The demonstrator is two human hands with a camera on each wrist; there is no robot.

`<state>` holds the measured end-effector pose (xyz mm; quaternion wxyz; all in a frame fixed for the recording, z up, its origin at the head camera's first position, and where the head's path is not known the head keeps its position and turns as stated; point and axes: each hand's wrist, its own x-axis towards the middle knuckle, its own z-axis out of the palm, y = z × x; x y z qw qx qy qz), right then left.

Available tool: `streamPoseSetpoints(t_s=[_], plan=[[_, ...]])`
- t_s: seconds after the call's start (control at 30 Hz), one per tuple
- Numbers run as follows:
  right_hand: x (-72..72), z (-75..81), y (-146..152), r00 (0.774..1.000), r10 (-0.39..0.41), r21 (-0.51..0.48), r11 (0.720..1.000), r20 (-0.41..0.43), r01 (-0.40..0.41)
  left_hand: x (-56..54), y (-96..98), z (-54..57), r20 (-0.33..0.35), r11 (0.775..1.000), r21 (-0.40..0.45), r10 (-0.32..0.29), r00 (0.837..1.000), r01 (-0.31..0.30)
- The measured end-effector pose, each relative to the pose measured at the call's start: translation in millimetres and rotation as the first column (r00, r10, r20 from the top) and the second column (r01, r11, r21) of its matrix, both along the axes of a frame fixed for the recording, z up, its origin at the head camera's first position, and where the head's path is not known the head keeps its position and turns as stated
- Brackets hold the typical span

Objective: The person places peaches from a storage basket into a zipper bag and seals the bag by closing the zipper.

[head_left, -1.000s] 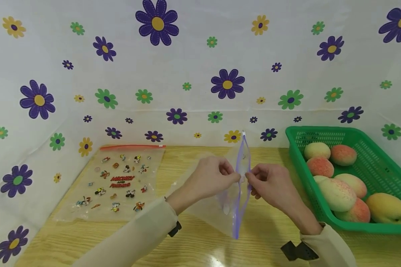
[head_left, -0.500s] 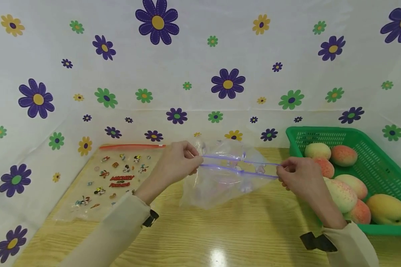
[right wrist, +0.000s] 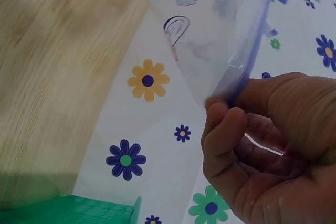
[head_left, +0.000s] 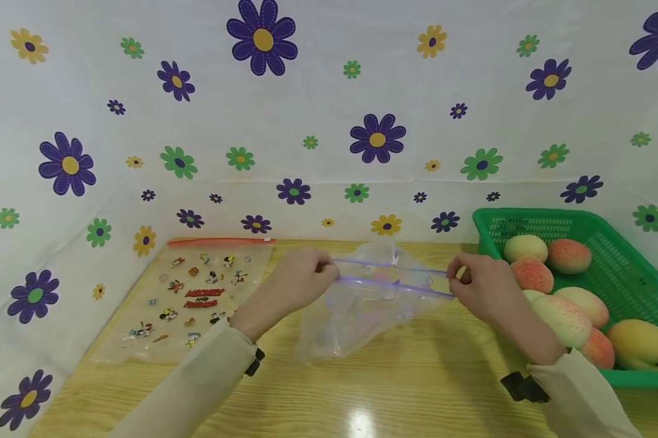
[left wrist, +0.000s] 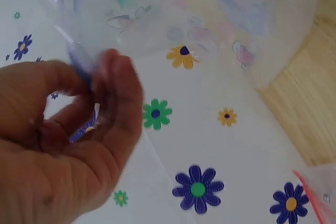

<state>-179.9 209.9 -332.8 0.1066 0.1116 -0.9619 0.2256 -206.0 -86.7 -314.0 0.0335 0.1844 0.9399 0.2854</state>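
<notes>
A clear zip bag [head_left: 361,310] with a purple zip edge and pale printed figures is stretched between both hands, close over the table. My left hand [head_left: 298,280] pinches the left end of the zip edge. At the opposite end, my right hand [head_left: 484,289] pinches the purple strip between thumb and fingers. The two zip strips stand apart, leaving the mouth open, and a small white slider [head_left: 395,260] sits on the far strip. In the right wrist view the bag's corner [right wrist: 231,85] runs into the fingertips.
Flat on the table [head_left: 307,395] at left lies another clear zip bag [head_left: 197,316] with a red zip and cartoon prints. A green basket [head_left: 624,255] at right holds several peaches [head_left: 553,319] and a yellow mango-like fruit [head_left: 643,345]. Flower-printed cloth [head_left: 329,91] stands behind.
The bag has turned from zip edge upright to zip edge lying crosswise. My hands have moved apart, each to one end of the zip; lately the bag has sunk slightly.
</notes>
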Motion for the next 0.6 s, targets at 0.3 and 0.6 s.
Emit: streamPoseSetpoints(t_s=[0.3,0.6], plan=[[-2.6,-0.7,7,0.993,0.088,0.054,0.995,-0.084,-0.084,3.4,10.4,-16.3,0.004,0.998,0.045,0.031,1.000,-0.031],[-9.4,8.0,16,0.996,0.090,0.061,0.994,-0.018,-0.089,5.0,23.3,-14.9,0.132,0.965,0.252,0.039,0.990,-0.072]])
